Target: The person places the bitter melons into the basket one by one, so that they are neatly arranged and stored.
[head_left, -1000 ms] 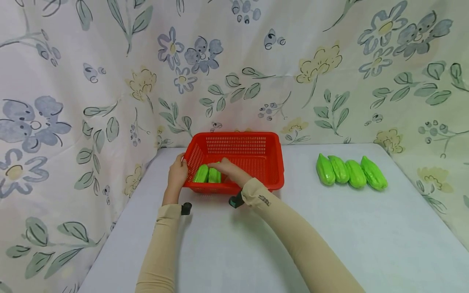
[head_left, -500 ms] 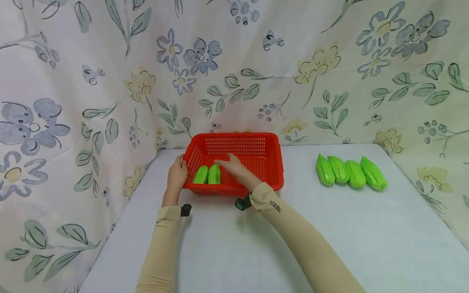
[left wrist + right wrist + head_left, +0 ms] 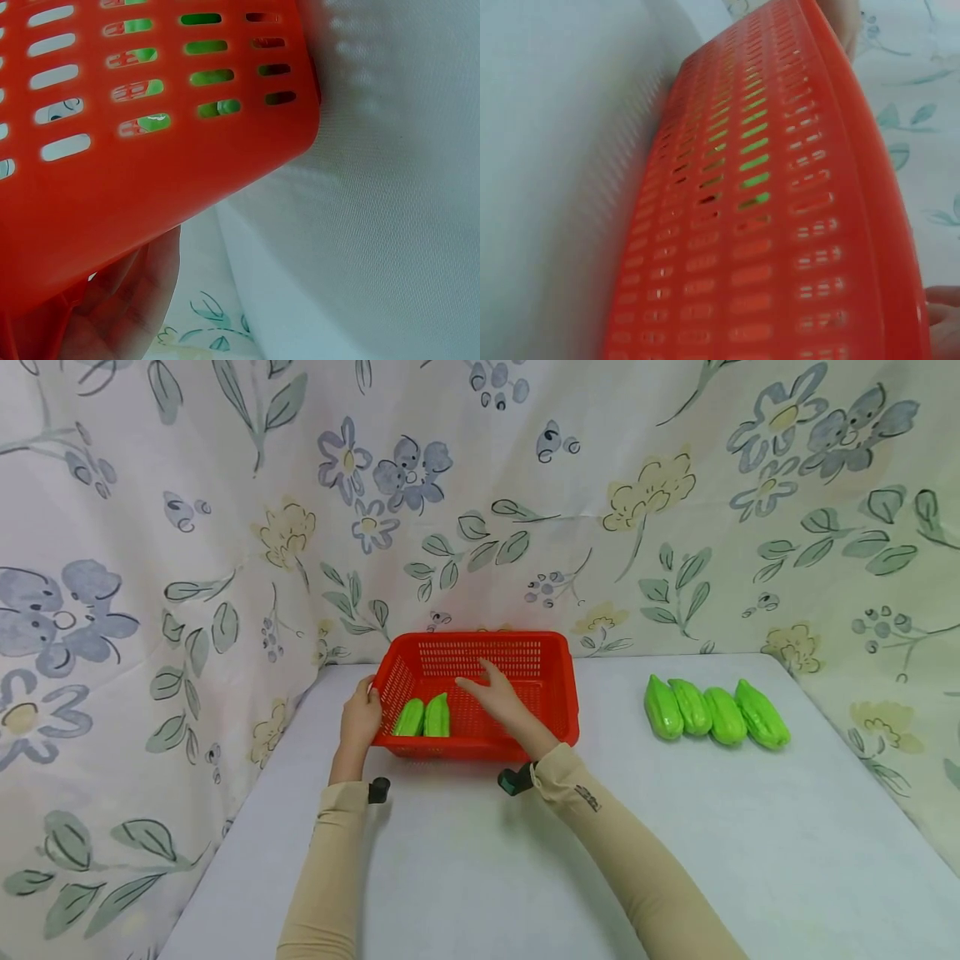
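A red slotted plastic basket (image 3: 557, 693) stands at the back of the table. My left hand (image 3: 361, 717) grips its left rim; in the left wrist view that hand (image 3: 127, 300) curls by the basket's edge. Two bright green ridged vegetables, a left one (image 3: 409, 718) and a right one (image 3: 437, 716), lie side by side in the basket's left end. My right hand (image 3: 498, 700) hovers over the basket's middle, fingers spread and holding nothing, apart from the vegetables. Only part of the right hand (image 3: 943, 322) shows past the rim in the right wrist view.
Several more green ridged vegetables (image 3: 726, 717) lie in a row on the white table (image 3: 465, 860), right of the basket. A floral curtain (image 3: 480, 510) hangs behind the table and along its sides.
My right hand has let go of the right vegetable in the basket and moved right, its fingers spreading. The left hand stays on the rim.
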`<action>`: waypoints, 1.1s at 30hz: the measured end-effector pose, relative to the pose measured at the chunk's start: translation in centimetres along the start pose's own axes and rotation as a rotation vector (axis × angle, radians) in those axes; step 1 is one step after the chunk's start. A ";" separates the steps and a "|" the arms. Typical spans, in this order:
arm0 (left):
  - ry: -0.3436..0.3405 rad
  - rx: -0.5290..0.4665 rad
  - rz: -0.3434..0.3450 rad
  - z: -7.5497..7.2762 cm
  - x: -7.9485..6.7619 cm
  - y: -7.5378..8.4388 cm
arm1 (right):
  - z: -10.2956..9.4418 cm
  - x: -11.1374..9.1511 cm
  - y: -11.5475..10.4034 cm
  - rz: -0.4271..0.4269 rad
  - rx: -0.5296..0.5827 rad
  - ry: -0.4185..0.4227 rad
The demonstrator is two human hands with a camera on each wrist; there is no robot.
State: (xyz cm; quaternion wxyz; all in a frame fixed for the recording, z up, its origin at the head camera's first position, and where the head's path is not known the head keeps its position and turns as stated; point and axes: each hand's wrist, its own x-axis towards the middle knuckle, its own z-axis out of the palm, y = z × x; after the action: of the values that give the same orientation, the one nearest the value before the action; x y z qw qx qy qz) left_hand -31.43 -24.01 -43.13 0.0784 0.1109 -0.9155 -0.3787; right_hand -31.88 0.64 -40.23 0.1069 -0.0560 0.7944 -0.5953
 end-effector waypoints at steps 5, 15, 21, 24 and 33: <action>0.007 0.006 0.003 0.0 0.0 0.1 | -1.0 -0.4 0.2 -0.027 -0.001 0.030; -0.003 -0.004 -0.002 0.0 -0.1 -0.1 | -3.2 -1.5 0.6 -0.057 -0.007 0.063; -0.013 0.003 -0.012 0.0 0.1 -0.2 | -4.8 -1.9 0.7 -0.072 -0.010 0.073; -0.018 0.003 -0.015 0.0 0.1 -0.2 | -5.5 -2.0 0.8 -0.078 -0.017 0.080; -0.007 0.001 -0.001 -0.1 -0.1 -0.1 | -7.8 -2.5 0.9 -0.095 -0.002 0.134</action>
State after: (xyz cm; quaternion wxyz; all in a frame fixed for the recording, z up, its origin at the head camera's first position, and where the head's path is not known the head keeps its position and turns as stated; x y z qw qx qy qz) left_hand -31.28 -24.07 -43.16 0.0751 0.1103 -0.9159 -0.3786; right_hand -31.26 8.73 -38.72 0.0251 -0.0538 0.7968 -0.6013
